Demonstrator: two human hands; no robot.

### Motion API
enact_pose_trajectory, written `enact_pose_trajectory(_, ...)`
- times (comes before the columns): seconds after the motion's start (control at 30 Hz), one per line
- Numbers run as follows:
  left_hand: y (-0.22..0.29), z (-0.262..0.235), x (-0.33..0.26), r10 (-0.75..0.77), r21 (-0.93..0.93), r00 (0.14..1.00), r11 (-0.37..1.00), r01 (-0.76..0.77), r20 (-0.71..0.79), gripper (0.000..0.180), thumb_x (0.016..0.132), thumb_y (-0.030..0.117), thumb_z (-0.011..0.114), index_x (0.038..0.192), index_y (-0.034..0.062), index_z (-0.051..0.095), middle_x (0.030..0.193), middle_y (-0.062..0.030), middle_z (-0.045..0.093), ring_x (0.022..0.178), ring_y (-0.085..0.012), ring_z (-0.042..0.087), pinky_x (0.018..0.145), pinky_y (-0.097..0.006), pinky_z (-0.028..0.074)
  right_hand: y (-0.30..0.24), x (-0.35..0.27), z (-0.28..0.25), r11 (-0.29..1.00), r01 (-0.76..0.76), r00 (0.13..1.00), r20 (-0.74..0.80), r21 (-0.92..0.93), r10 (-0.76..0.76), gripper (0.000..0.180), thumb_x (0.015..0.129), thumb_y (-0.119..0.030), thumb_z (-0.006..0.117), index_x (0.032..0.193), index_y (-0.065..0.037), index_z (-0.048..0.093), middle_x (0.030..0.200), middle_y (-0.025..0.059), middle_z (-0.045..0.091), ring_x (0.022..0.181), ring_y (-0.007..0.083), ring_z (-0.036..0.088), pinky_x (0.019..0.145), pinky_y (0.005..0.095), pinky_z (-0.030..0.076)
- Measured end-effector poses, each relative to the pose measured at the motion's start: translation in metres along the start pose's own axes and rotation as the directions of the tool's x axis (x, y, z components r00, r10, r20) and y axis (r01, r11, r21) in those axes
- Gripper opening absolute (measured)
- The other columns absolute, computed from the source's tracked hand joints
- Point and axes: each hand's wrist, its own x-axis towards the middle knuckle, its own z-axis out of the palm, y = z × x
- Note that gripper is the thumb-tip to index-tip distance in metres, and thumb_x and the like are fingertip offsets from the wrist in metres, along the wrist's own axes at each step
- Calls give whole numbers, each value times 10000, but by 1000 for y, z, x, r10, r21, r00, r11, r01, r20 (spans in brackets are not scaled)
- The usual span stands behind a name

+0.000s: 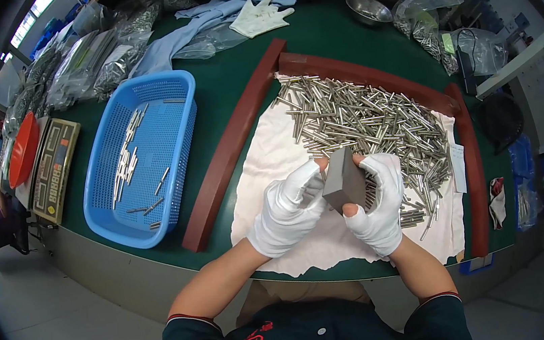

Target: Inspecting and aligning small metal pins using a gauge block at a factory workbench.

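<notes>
A dark grey rectangular block [344, 180] is held up, tilted, between my two hands over the near part of a pale cloth [264, 164]. My right hand [384, 200], in a white glove with bare fingertips, grips its right side, thumb at the lower edge and a finger near the top. My left hand [290, 207], gloved the same way, closes on the block's left side; some of its fingers are hidden behind it. Just beyond lies a big heap of short shiny metal pins [367, 114]. Several more pins [411, 215] lie side by side near my right hand.
Dark red bars [236, 154] frame the cloth on the left, back and right. A blue plastic basket [102, 211] with several pins stands left, beside a scale [55, 171]. At the back are a white glove [260, 16], a metal bowl [368, 10] and bagged parts [92, 63].
</notes>
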Motion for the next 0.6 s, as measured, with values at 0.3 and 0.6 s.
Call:
enact_pose_trajectory(0.3,21,-2,12,-608,-475,780,648,595,147,626,830,-34,651,1376,-7,347,818,-70,617,713,-137,648,634,-256,534,17,6,-5,993,-94,989,-121,-78,84,542,703,-393,733,1042,-10,552,1010,118,577,901,279,494,814,395,407)
enact_pose_trajectory(0.6,14,-18,27,-698,-553,659,443,706,282,674,820,-36,648,1391,-13,292,790,-90,637,663,-166,648,612,-276,551,19,7,-8,989,-132,982,-141,-63,122,551,712,-419,724,1039,-10,554,1006,117,582,904,278,499,814,392,410)
